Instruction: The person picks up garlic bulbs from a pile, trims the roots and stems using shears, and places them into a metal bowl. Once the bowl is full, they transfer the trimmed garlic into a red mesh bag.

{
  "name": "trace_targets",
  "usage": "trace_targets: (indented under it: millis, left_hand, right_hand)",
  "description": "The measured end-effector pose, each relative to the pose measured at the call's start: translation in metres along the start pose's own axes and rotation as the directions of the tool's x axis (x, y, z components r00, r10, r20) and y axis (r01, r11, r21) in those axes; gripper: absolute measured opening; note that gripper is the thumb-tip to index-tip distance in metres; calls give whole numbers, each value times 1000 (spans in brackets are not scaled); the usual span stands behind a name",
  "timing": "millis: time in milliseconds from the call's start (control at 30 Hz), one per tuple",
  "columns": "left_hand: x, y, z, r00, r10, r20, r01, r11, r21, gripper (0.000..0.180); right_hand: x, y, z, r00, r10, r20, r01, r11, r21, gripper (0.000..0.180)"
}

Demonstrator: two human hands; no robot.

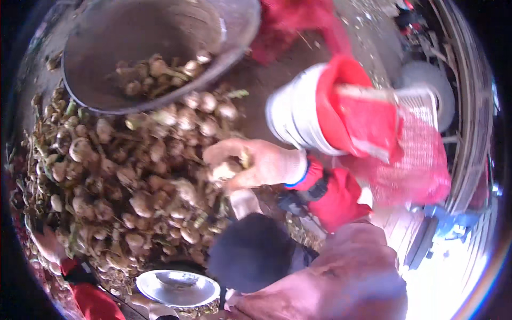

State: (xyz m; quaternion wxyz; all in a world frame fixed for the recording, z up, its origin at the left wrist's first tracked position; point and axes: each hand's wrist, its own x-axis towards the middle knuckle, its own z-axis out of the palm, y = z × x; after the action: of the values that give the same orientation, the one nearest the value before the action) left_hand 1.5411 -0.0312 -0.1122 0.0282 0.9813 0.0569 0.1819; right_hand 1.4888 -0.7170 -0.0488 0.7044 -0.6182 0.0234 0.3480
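Now R hand [256,165], gloved, is curling its fingers round a garlic bulb [224,170] over the garlic pile [122,181]; L hand [48,244] is resting at pile edge, fingers can't tell.

right hand [256,165]: pale knit glove, blue cuff edge | sleeve: red | wrist: dark strap

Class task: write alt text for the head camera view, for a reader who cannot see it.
A gloved right hand in a red sleeve grips a garlic bulb above a large garlic pile. The left hand rests at the pile's lower left edge. A metal basin sits behind, and a white bucket lined with red mesh sack stands right.
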Motion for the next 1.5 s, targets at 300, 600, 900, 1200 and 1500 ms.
trace_targets:
  millis: [300,600,900,1200,1500]
  left_hand:
    - [15,46,12,978,-198,61,200,979,-27,54]
    - [6,-10,13,996,-31,-85,57,945,323,52]
    - [-11,88,-24,954,-233,-191,234,972,-17,44]
    - [-8,102,-29,967,-57,-249,74,996,57,46]
    - [-17,85,-27,968,-125,-216,129,992,3,41]
  right_hand:
    - [-339,61,-46,684,317,-656,-472,879,-67,39]
    - [-282,17,-15,798,75,-598,-518,593,-617,25]
    - [182,-69,-35,866,-471,-168,206,642,-739,44]
    - [417,-41,-105,995,102,-21,-31,90,-995,56]
    - [433,-37,-68,981,175,85,-22,532,-847,80]
